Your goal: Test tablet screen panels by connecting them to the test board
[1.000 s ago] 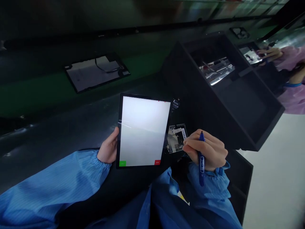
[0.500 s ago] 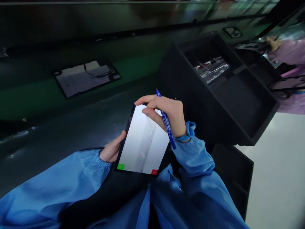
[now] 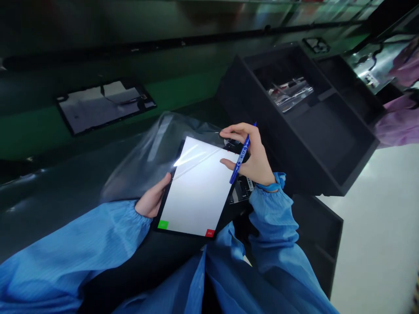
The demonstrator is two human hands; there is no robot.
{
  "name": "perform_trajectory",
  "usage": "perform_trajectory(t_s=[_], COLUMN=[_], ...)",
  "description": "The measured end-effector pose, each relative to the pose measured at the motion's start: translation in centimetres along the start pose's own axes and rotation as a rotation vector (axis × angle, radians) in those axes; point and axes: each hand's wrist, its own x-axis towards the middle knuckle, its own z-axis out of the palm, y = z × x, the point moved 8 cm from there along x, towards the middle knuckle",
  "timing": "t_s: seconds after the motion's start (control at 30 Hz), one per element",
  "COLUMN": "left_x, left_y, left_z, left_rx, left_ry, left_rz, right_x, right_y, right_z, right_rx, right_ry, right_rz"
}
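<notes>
A tablet point(image 3: 196, 192) with a lit white screen lies tilted before me, with a green box and a red box at its lower corners. My left hand point(image 3: 152, 198) grips its left edge, thumb on the front. A blue marker pen point(image 3: 241, 157) is lodged in my right hand point(image 3: 257, 159), over the tablet's upper right corner. Thumb and forefinger of that hand are apart. Behind the tablet and to its left spreads a clear plastic film point(image 3: 140, 157); one end comes near my right fingertips, and I cannot tell whether they touch it.
At the back left, a flat panel with a cable point(image 3: 104, 107) lies on the green surface. A black bin point(image 3: 327, 126) with clear plastic pieces point(image 3: 291, 93) inside stands to the right. Below it is another dark tray point(image 3: 319, 235). A person's pink sleeve point(image 3: 397, 120) shows at far right.
My right hand has moved right, off the screen towards the tablet's upper right corner, its fingers spreading. The clear film now shows behind and left of the tablet. The co-worker's hand has left view.
</notes>
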Motion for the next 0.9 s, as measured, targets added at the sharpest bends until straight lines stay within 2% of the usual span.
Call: perform_trajectory(t_s=[0.17,0.27,0.37,0.47,0.7,0.9], left_x=[-0.5,-1.5,-2.7,-3.5,-3.6,-3.4], left_y=[0.6,1.2,1.8,2.1,1.6,2.0], left_z=[0.2,0.9,1.9,2.8,3.3,3.2], left_rx=[-0.05,-0.075,-0.122,-0.157,-0.186,-0.172], left_ry=[-0.004,0.056,0.151,0.183,0.126,0.055], left_rz=[0.039,0.048,0.063,0.064,0.027,0.101], right_x=[1.7,2.8,3.0,2.6,2.0,2.3], right_y=[3.2,5.7,8.1,9.5,11.0,12.5], right_z=[0.9,2.1,3.4,4.5,5.8,6.1], right_rx=[0.099,0.234,0.353,0.443,0.501,0.506], right_ry=[0.107,0.144,0.137,0.095,0.039,0.01], right_rz=[0.066,0.122,0.23,0.315,0.433,0.47])
